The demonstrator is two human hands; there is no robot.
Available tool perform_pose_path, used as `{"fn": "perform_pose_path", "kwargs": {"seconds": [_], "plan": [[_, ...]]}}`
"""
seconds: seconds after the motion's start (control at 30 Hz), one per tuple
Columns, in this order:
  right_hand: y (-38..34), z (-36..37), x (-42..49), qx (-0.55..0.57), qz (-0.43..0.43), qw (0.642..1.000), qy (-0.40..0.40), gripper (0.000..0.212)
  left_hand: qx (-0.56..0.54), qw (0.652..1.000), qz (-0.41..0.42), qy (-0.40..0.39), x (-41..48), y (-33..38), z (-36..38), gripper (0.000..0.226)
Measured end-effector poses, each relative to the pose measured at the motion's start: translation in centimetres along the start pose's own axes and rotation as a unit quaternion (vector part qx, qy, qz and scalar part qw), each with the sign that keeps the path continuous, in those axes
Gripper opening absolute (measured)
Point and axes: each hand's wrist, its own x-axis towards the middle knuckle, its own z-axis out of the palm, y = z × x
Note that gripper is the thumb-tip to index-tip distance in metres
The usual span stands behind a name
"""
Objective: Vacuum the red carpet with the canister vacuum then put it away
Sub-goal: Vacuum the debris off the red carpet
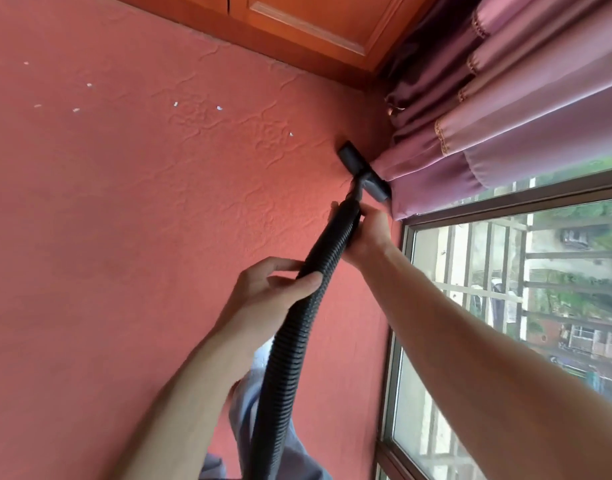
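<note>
The right hand (367, 233) is wrapped round the front end of the black ribbed hose (297, 327), just behind the floor nozzle (364, 171), so that the head can be steered and pressed down from close by. The left hand (273, 287) is closed on the hose further back, thumb over the top and fingers underneath. By this grip the slack is judged to be carried clear of the stroke. Both arms are stretched forward, which suits a reach into a far corner.

The nozzle is laid on the red carpet (124, 202), its far end touching the hem of the purple curtain (505, 109), where the carpet meets the window (505, 306). It is set crosswise to the hose, so that a broad strip is covered along the edge. The hem lies so near the nozzle that it could, by judgement, be drawn in.

A few small white specks (175, 104) are seen on the carpet well apart from the nozzle, so the vacuuming is judged unfinished. A wooden cabinet (315, 22) borders the carpet beyond the corner. A blue-grey cloth (249, 410), probably a trouser leg, is seen beneath the hose near the forearms. The canister is not in view, and putting it away is not yet begun.
</note>
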Motion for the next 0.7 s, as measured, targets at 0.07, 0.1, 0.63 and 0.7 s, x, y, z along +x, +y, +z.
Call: {"fn": "perform_pose_path", "kwargs": {"seconds": [0.07,0.1,0.63,0.7], "plan": [[-0.7,-0.5,1.4,-0.016,-0.016,1.000,0.012,0.026,0.004,1.000,-0.006,0.002,1.6,-0.3,1.3,0.025],[-0.9,-0.9,2.1,-0.026,-0.024,0.999,0.017,0.026,0.007,1.000,-0.005,0.003,2.3,-0.5,1.7,0.025],[8.3,2.9,-5.1,-0.206,-0.012,0.978,-0.032,0.020,-0.039,0.988,-0.003,-0.150,-5.8,-1.4,-12.5,0.026],[9.9,3.9,-6.7,-0.243,0.016,0.969,-0.046,0.016,-0.043,0.985,0.006,-0.165,-7.8,-1.4,-14.7,0.026]]}}
